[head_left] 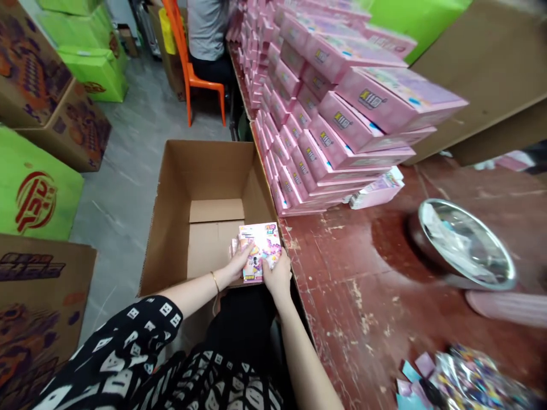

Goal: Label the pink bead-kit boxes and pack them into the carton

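A stack of small, flat printed packets (258,250), white with pink and purple pictures, is held between my two hands over the near edge of an open cardboard box (200,165). My left hand (239,262) grips the stack's left side, thumb on top. On the right side, my right hand (277,273) has its fingers wrapped round the edge and its thumb on the front. The box stands on the floor against the table, and its visible bottom shows bare cardboard flaps.
Pink boxes (325,142) are piled high on the red table (342,273). Right of them are a metal bowl (465,245) and shiny small packets (478,381). A person sits on an orange chair (205,84) ahead. Green cartons (38,182) stand at left.
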{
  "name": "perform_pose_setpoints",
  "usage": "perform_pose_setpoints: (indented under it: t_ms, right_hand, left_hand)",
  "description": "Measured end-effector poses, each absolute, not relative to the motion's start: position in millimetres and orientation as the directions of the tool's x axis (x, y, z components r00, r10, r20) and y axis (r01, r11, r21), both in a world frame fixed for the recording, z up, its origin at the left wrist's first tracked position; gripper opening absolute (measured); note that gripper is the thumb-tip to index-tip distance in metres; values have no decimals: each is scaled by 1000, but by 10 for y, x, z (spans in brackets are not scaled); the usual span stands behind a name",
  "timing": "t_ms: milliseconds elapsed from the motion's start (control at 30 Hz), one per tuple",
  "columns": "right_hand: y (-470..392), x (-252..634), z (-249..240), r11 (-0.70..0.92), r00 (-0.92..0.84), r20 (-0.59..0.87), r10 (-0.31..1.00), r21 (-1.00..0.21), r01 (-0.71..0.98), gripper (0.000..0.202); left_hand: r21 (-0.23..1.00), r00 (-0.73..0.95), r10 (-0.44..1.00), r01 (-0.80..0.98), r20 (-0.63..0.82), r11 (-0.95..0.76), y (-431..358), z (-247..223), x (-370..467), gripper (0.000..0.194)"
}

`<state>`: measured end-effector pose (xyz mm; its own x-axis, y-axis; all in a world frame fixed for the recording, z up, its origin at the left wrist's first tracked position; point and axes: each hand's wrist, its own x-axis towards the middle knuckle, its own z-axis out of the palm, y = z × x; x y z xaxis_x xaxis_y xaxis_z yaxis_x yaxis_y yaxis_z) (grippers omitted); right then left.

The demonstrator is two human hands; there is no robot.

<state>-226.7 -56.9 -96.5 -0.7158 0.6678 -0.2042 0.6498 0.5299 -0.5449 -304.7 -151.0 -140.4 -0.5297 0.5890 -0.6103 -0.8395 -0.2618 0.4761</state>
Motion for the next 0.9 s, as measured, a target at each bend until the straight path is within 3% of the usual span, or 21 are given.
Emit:
perform_pose_setpoints:
  t_ms: [100,200,400,633,733,833,900]
  right_hand:
    - [-674,-2171,-901,599,-820,-31,572,-668,442,59]
    - [-908,-2160,-867,617,-911,-2,412,-736,280,59]
    - [-850,-2236,-958,536,-913,-39,406,-799,272,62]
    - [-776,-2046,-754,423,-960,44,275,-903,80,64]
    - [-923,-2033,-778,401,-971,40,236,-914,60,67]
    - [-987,-2056,-924,388,-951,19,310,-915,109,62]
    - [-958,-2051,-1028,408,-931,14,365,-901,146,58]
  left_hand:
    - [405,-478,618,-874,-624,-267,-1605,-1396,-3090,53]
    - [326,-397,645,-916,-653,-233,-1754,-1475,-3180,60]
    - [345,-436,559,-900,-706,-266,-1768,-1473,-3188,47]
    - [606,-729,266,-677,-631,-417,-1932,-1133,-3162,39]
    - [562,-678,307,-730,-668,-389,-2094,-1097,-3191,43]
    - [440,-544,376,-835,-750,-331,-2155,-1129,-3158,49]
    - [435,-528,354,-845,-772,-310,-2146,-1164,-3137,46]
